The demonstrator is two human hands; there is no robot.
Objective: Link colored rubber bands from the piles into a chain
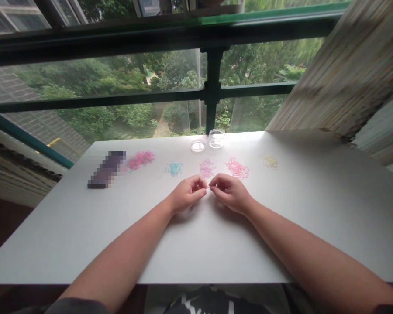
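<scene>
My left hand (190, 192) and my right hand (231, 192) meet above the middle of the white table (199, 248), fingertips pinched close together. A thin, pale strand (208, 187) shows between them, probably part of a small loop; most of it is hidden by the fingers. Just beyond my hands lie a pile of lilac loops (207, 168) and a pile of pink loops (237, 168). Blue loops (174, 168) are heaped to the left, and yellow loops (270, 162) to the right. The loops are too small to tell whether they are rubber bands or clips.
A larger mixed pile of pink and purple loops (140, 160) lies at the back left, beside a dark, pixelated oblong (107, 170). At the far edge stand a clear round container (217, 138) and a shallow clear lid (198, 146). Beyond is a green-framed window (212, 69); a curtain (327, 65) hangs right.
</scene>
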